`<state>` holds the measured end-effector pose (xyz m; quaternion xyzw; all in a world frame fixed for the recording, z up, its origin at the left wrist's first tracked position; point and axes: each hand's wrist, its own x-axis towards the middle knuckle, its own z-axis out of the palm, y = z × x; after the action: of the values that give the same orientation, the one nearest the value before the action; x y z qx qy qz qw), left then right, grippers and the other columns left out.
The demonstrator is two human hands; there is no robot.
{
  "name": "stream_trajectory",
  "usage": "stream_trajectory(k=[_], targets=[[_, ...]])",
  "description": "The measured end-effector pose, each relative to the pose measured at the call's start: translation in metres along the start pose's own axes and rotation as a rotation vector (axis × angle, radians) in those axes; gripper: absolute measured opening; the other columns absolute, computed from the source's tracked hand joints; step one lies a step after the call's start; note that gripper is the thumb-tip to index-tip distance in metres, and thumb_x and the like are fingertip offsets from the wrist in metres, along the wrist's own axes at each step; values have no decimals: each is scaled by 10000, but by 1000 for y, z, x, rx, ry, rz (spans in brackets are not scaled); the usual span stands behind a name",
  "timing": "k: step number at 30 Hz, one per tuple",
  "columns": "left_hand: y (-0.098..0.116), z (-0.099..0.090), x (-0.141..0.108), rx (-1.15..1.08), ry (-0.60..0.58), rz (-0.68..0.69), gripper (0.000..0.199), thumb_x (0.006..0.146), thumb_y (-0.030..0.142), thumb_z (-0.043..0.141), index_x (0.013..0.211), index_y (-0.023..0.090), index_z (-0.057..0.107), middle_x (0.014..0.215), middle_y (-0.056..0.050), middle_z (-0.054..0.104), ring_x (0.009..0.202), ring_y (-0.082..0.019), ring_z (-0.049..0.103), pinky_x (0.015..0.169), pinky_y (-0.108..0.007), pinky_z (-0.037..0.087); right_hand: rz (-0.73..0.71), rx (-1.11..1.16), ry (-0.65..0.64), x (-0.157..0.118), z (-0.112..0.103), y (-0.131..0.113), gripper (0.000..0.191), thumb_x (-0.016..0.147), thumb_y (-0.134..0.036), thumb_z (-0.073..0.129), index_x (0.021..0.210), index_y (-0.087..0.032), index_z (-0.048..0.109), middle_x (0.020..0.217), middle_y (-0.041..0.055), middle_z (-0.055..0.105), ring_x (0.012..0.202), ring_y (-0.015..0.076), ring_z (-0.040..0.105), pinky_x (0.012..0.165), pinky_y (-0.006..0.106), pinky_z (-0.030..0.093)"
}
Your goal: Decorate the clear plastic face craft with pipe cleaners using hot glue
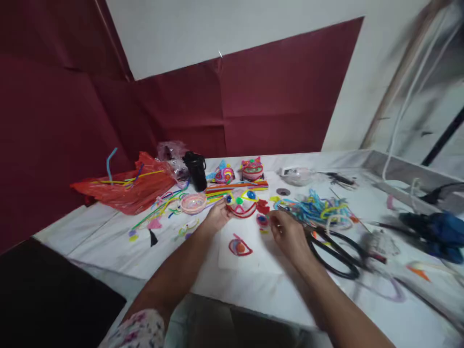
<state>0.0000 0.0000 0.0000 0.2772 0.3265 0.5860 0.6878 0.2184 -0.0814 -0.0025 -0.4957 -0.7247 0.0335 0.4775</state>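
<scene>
My left hand (218,216) holds the left edge of a small face-like craft piece (242,204) with blue eyes, a green nose and a red curved mouth. To its right, my right hand (286,229) is closed, its fingertips beside a small red-and-blue piece (262,220); what it pinches, if anything, is too small to tell. Red scraps (263,207) lie between the hands. Below, on a white sheet (226,258), rests a red pipe-cleaner loop (240,247) around an orange centre.
Black-handled scissors (339,256) lie right of my right hand, near tangled blue pipe cleaners (311,208). Behind stand a black tumbler (196,171), a pink woven bowl (193,203) and a decorated pink figure (252,169). A red plastic bag (126,191) lies left.
</scene>
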Motion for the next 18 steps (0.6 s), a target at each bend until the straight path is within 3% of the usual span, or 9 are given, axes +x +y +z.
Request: stream_trajectory(k=[5, 12, 18], targets=[[-3, 1, -2, 24, -10, -34, 151, 808, 80, 576, 941, 139, 616, 637, 0, 614, 489, -90, 522, 437, -198, 297, -71, 15, -77, -5, -4, -10, 212, 861, -166, 404, 885, -188, 614, 838, 75, 706, 717, 208, 672, 642, 304, 490], [-5, 2, -8, 54, -4, -64, 109, 797, 58, 563, 869, 125, 611, 691, -33, 649, 549, -103, 580, 448, -189, 359, -125, 131, -66, -8, -9, -29, 210, 864, -124, 439, 896, -202, 631, 811, 47, 706, 679, 167, 671, 610, 256, 491], [-2, 3, -7, 54, 27, -87, 211, 799, 47, 541, 979, 126, 620, 673, -24, 651, 517, -97, 566, 424, -183, 366, -116, 219, -95, -9, -16, -39, 175, 850, -86, 493, 856, -186, 637, 754, 33, 697, 643, 153, 648, 605, 248, 482]])
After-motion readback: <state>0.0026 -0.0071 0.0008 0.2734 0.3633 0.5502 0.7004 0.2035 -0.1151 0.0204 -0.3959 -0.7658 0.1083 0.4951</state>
